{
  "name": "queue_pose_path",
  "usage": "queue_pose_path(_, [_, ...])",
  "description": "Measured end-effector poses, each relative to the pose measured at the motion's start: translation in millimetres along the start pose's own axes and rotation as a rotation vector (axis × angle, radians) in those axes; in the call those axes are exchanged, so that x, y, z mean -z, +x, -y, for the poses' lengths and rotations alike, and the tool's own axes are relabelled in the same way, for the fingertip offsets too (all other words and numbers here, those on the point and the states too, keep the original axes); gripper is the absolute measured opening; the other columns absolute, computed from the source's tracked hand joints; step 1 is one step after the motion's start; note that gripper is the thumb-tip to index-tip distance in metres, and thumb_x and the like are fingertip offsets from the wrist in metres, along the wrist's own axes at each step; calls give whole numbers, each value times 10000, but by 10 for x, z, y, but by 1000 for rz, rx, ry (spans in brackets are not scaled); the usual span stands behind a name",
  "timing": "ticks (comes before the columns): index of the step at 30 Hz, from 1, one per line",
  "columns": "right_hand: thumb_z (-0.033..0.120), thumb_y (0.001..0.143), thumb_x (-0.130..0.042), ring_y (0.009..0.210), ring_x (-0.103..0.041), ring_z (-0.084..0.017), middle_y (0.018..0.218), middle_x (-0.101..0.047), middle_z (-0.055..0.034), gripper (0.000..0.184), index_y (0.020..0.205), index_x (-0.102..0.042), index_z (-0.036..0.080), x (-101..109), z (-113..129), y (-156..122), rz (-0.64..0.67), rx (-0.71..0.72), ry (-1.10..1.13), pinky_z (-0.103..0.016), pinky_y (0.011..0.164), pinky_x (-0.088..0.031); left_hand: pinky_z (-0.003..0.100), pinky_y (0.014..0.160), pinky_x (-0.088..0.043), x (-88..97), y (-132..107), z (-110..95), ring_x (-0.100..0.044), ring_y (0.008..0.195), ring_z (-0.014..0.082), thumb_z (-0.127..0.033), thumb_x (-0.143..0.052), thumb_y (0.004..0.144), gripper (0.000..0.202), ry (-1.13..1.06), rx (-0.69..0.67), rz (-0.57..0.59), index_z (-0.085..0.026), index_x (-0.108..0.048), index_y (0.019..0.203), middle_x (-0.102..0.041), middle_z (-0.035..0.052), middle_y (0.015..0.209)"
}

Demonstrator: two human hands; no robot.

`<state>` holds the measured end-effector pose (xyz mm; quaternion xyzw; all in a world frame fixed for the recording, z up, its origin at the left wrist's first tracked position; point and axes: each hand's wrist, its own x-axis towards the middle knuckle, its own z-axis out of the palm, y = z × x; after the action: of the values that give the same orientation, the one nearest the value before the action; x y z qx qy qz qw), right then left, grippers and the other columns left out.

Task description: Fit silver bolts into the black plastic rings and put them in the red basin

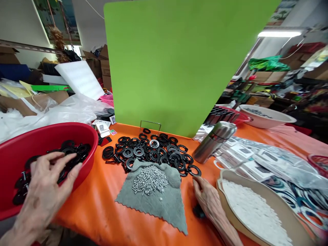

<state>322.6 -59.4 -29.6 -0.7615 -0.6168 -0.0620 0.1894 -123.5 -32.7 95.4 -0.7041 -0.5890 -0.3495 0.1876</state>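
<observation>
Lower left, left hand (47,184) spreads fingers (65,163); lower right, right hand (208,197), grip unclear. Adjacent ring (197,167) likely light, stiff: pinch rim.

The table (99,205) carries an orange cover, creased toward the near edge. A large green board (176,61) stands upright along the far edge. Beyond the far left corner, cardboard boxes (105,66) and a leaning white foam slab (79,78) occupy the space before a pale wall (89,24), where a patterned panel (57,17) hangs. Beyond the far right corner, a lit tube lamp (279,34) hangs above blurred clutter (282,90).
</observation>
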Motion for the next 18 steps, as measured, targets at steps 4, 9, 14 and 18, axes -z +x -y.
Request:
queue_pose_path(4, [369, 925, -507, 624, -606, -116, 713, -628, 13, 247, 864, -603, 150, -175, 150, 267, 49, -144, -134, -276, 596, -496, 434, 745, -531, -120, -268, -418, -530, 921, 258, -410, -455, 918, 247, -232, -56, 43, -254, -606, 1036, -498, 73, 1056])
queue_pose_path(9, [355, 901, -452, 542, -614, -222, 651, -634, -94, 292, 822, -621, 130, -22, 339, 398, 67, -246, -242, -281, 422, -332, 347, 743, -557, -341, -667, -695, -547, 912, 208, -245, -515, 910, 157, -423, -13, 207, -250, -599, 1043, -501, 57, 1024])
queue_pose_path(14, [411, 901, -343, 614, -640, -320, 811, -663, -196, 362, 826, -586, 154, 429, 393, 334, 19, -205, -308, -331, 406, -297, 361, 797, -560, -404, -1012, -935, -563, 913, 211, -164, -495, 898, 178, -586, 39, 460, -220, -604, 1028, -547, 67, 957])
queue_pose_path(18, [496, 821, -478, 502, -636, -270, 576, -641, -69, 278, 694, -510, 251, 560, 549, -211, 85, -171, -178, -303, 371, -360, 394, 820, -539, -426, -1166, -1139, -563, 903, 219, -121, -487, 867, 207, -670, 84, 607, -206, -605, 1015, -578, 64, 928])
